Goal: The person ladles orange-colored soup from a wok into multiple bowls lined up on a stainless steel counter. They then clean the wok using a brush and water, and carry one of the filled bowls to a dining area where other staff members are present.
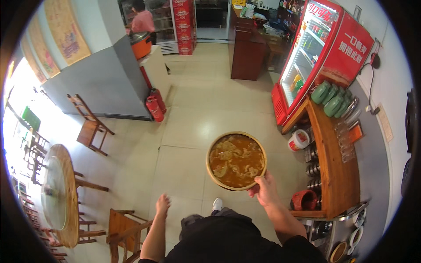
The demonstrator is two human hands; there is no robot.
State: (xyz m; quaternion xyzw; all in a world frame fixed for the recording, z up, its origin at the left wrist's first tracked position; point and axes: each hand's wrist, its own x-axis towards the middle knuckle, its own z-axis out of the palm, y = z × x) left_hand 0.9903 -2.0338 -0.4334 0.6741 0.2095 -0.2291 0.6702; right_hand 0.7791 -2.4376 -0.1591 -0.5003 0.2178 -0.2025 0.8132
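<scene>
A round bowl with a tan rim, full of brown soup with pale pieces in it, is held out in front of me above the tiled floor. My right hand grips its lower right edge, the thumb over the rim and the other fingers partly hidden beneath. My left hand hangs at my left side with nothing in it, its fingers loosely curled and somewhat blurred. One white shoe shows below the bowl.
A wooden shelf unit with green jugs and a red drinks fridge line the right. Wooden chairs and a round table stand left. Fire extinguishers stand by the pillar. A person is at the back left.
</scene>
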